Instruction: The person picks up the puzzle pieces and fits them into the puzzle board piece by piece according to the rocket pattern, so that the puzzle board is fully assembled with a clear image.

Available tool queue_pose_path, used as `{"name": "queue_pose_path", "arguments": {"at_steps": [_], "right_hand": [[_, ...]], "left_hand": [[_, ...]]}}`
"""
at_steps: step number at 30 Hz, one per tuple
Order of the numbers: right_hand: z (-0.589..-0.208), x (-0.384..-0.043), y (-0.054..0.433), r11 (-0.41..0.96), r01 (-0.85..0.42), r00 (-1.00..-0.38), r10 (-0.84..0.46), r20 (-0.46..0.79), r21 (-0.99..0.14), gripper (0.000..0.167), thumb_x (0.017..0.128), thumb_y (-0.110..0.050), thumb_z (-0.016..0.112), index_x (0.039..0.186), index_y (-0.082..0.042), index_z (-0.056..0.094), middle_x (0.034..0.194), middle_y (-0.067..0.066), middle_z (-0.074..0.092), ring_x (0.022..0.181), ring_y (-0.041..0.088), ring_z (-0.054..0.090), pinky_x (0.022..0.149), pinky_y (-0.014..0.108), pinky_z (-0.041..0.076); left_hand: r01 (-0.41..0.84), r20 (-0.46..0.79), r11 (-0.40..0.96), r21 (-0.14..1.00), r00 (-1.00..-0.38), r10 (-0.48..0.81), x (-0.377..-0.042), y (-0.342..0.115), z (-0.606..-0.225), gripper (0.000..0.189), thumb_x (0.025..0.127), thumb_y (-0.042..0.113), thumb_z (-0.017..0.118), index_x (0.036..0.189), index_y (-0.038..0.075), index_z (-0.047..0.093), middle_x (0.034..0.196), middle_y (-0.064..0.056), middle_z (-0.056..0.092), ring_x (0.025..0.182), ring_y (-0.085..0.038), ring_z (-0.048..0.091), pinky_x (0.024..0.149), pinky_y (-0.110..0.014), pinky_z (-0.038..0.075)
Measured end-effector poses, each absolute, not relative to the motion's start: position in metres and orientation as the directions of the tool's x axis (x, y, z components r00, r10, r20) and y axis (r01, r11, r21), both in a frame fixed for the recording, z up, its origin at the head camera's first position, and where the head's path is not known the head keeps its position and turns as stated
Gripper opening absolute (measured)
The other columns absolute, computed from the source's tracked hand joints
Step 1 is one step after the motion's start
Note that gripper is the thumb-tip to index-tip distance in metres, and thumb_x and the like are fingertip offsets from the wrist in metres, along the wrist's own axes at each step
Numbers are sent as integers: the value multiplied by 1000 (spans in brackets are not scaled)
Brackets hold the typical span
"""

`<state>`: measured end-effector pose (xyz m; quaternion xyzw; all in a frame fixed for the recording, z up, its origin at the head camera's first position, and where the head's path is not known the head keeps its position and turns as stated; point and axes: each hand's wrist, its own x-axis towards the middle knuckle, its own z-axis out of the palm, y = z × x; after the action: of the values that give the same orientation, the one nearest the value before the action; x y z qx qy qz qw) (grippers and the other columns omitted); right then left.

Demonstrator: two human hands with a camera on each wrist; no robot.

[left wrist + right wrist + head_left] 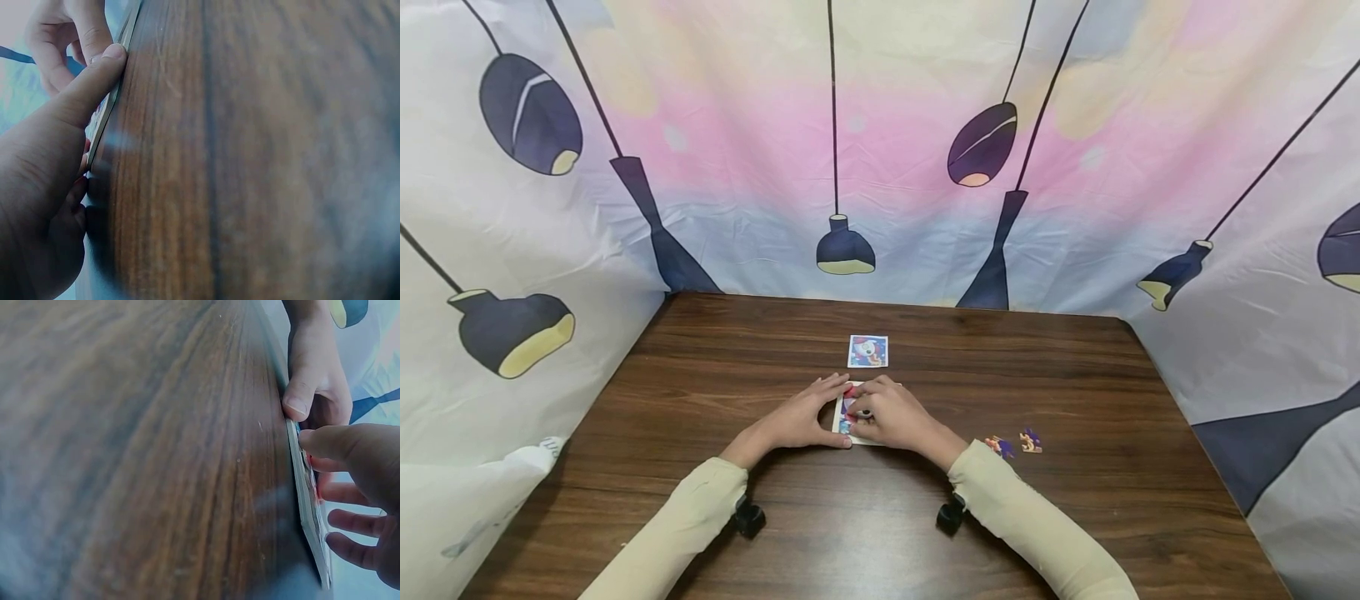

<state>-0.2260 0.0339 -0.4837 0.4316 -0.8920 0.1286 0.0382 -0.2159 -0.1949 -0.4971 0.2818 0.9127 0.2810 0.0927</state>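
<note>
A small jigsaw puzzle board [841, 423] with a pale border and a colourful picture lies flat on the table, partly covered by both hands. My left hand [798, 417] spans its left side and holds it, thumb at the near edge and fingertips by the far corner. In the left wrist view the left thumb [94, 81] rests on the board's rim. Over the picture, my right hand [891, 414] bends its thumb and fingers down, fingertips touching the surface. In the right wrist view the right thumb [328, 442] meets the board; whether a piece sits between the fingertips is hidden.
Beyond the board lies a square picture card [868, 351] with a similar design. Two loose puzzle pieces, one purple and orange piece [1031, 441] and another piece [999, 447], lie beside the right forearm. A printed cloth [910, 167] hangs behind the brown wooden table [715, 350].
</note>
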Motion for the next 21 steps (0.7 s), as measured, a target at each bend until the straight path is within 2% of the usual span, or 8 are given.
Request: {"name": "queue_pose_path", "arguments": {"at_steps": [8, 11, 15, 21], "right_hand": [[-483, -223, 34, 614, -766, -642, -747, 173, -192, 23, 93, -40, 75, 107, -23, 82, 134, 2, 67, 115, 22, 59, 92, 42, 55], [-484, -223, 36, 602, -776, -630, -756, 179, -188, 23, 94, -40, 74, 107, -22, 81, 133, 2, 68, 114, 22, 60, 92, 41, 55], [-483, -225, 46, 578, -786, -615, -765, 190, -219, 26, 97, -37, 71, 114, -19, 79, 130, 0, 69, 114, 19, 63, 94, 38, 55], [-473, -225, 77, 567, -753, -643, -741, 192, -334, 36, 100, -38, 67, 127, -15, 74, 130, 1, 70, 121, 19, 63, 103, 41, 53]], "left_hand": [[447, -27, 697, 561, -831, 555, -216, -194, -498, 106, 80, 64, 79, 160, 10, 35, 169, -7, 25, 157, -33, 15, 122, -61, 20], [447, -28, 697, 561, -831, 555, -216, -194, -498, 106, 81, 63, 79, 160, 10, 35, 169, -8, 24, 157, -33, 15, 122, -61, 20], [438, -36, 699, 566, -833, 552, -216, -193, -498, 105, 80, 61, 80, 160, 10, 35, 169, -7, 24, 157, -33, 15, 122, -60, 20], [416, -52, 716, 561, -845, 532, -216, -193, -498, 105, 80, 62, 80, 160, 12, 36, 169, -7, 24, 156, -38, 16, 120, -64, 23]]}}
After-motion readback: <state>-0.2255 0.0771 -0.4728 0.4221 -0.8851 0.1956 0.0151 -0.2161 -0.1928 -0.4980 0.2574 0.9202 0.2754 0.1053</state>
